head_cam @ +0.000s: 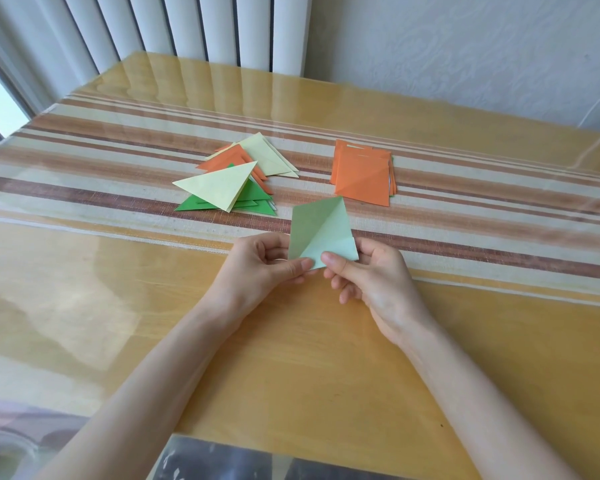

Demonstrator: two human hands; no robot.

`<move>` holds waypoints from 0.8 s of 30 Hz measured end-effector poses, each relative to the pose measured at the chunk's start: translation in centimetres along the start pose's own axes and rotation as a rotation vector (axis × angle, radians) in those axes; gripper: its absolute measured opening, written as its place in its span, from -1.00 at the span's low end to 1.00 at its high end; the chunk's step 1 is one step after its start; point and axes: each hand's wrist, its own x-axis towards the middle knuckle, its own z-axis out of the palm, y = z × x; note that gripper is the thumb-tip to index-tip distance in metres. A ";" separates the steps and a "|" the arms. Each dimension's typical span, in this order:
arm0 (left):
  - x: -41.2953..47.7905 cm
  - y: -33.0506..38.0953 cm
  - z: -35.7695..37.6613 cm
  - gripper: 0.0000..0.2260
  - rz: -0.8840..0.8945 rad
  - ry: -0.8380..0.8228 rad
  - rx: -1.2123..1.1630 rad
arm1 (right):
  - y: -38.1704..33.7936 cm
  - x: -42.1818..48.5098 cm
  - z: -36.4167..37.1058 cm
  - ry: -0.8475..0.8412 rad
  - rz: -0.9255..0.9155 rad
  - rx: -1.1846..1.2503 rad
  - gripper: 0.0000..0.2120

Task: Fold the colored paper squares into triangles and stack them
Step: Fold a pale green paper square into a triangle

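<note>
A pale green paper square (317, 230) with a diagonal crease stands lifted above the table, held at its lower corner. My left hand (267, 265) pinches it from the left and my right hand (364, 275) pinches it from the right, thumbs nearly meeting on the paper. Behind to the left lies a loose pile of folded triangles (236, 181) in pale yellow, orange and green. To the right of that pile sits a stack of orange squares (362, 176), flat on the cloth.
The table (291, 358) has a yellow top under a clear cover, with a striped runner (101, 157) across it. A white radiator (187, 26) and a wall stand behind. A dark object (239, 459) shows at the near edge.
</note>
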 end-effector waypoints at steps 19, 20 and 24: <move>0.1 0.3 0.0 -0.89 -0.032 -0.018 -0.032 | -1.5 0.1 -3.6 0.007 0.004 0.073 -0.88; 0.1 0.5 -0.1 -0.90 -0.042 -0.049 -0.012 | -1.7 0.2 -3.5 -0.002 -0.017 0.116 -0.80; 0.2 1.2 -0.6 -0.94 -0.061 -0.214 0.143 | -1.4 0.4 -2.4 -0.073 -0.007 -0.041 -0.66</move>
